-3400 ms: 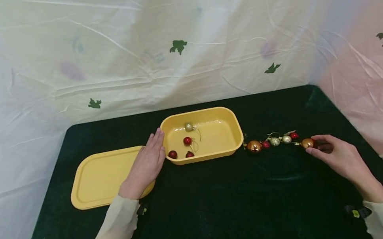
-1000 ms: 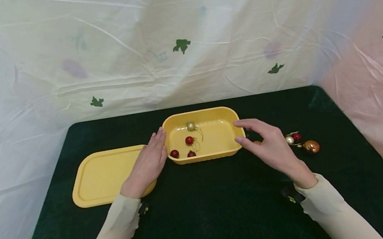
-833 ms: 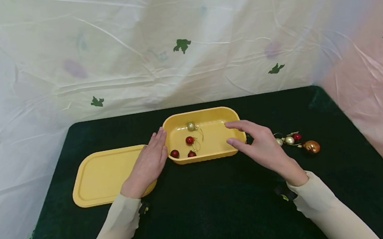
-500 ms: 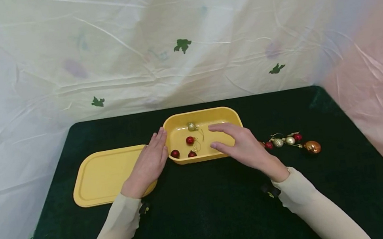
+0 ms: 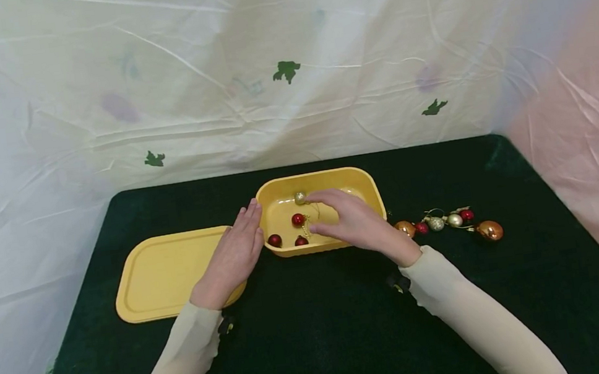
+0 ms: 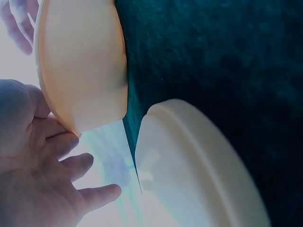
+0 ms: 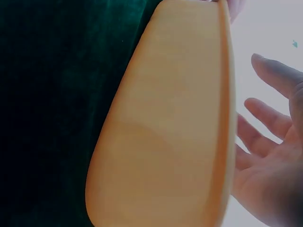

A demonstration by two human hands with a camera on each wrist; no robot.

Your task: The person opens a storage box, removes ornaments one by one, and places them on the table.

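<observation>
A yellow plastic box [image 5: 313, 249] stands on the dark green table. My left hand [image 5: 229, 258] touches its left rim, fingers fairly straight; the left wrist view shows these fingers [image 6: 61, 144] at the rim's corner. Over the box's inside, my right hand [image 5: 356, 220] reaches in from the right, thumb and fingers spread apart with nothing between them. Just beyond its fingertips lie a gold Christmas bauble [image 5: 299, 197] and a shiny red bauble [image 5: 298, 219]. Two darker red baubles [image 5: 275, 240] lie near the front left. In the right wrist view, the box wall [image 7: 161, 113] hides part of the right hand.
A flat yellow lid [image 5: 164, 275] lies left of the box, partly under the left forearm. To the right, several baubles form a row, from a copper one [image 5: 405, 228] to another copper one [image 5: 490, 230]. A white patterned cloth [image 5: 291, 119] hangs behind the table.
My right hand has left the copper bauble at the row's far right and moved left over the box. The baubles keep their places. My left hand stays at the box rim.
</observation>
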